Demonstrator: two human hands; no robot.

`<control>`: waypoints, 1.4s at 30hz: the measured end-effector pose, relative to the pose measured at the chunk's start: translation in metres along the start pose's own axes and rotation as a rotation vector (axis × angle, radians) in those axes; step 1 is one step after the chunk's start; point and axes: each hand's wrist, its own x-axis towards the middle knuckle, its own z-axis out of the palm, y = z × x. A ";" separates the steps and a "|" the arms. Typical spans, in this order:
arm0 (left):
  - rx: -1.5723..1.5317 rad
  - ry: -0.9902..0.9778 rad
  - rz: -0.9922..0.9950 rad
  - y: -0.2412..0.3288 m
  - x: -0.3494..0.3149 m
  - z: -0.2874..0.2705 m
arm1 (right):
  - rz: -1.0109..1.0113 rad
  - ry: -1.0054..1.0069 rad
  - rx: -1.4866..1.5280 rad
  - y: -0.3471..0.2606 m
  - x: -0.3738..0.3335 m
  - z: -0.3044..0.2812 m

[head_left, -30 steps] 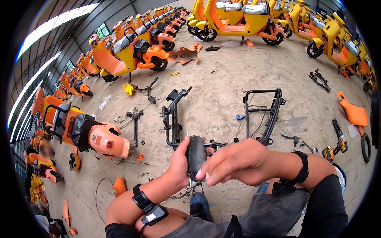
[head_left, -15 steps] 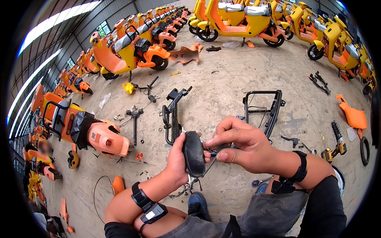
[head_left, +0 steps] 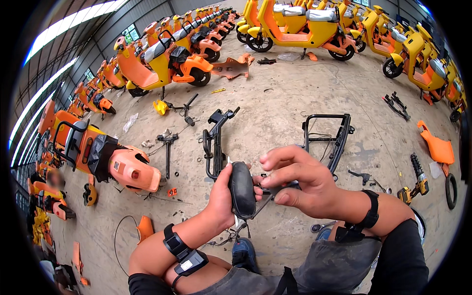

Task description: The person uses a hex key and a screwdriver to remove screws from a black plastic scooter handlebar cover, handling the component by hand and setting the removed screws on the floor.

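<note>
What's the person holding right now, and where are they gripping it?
The left hand grips a black oval mirror-like part around its left edge and back. The right hand pinches the thin dark stem sticking out of its right side.

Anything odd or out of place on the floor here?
Yes. An orange scooter front section lies tipped on the concrete, detached; an orange body panel and black frame lie loose nearby. Left hand grips a black grip-like part.
</note>
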 end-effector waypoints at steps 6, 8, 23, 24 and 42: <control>-0.022 0.076 -0.067 -0.001 -0.002 0.001 | 0.175 -0.053 0.239 -0.009 0.002 -0.001; -0.022 0.079 -0.067 -0.002 -0.002 -0.002 | 0.230 -0.083 0.360 -0.018 0.005 0.003; -0.012 0.044 -0.039 -0.001 0.002 -0.004 | 0.129 -0.071 0.154 -0.015 0.003 -0.004; -0.012 0.064 -0.039 0.000 -0.001 0.001 | 0.102 -0.072 0.150 -0.013 0.004 -0.003; -0.044 0.080 -0.046 -0.002 0.002 -0.004 | 0.072 -0.103 0.155 -0.009 0.004 -0.003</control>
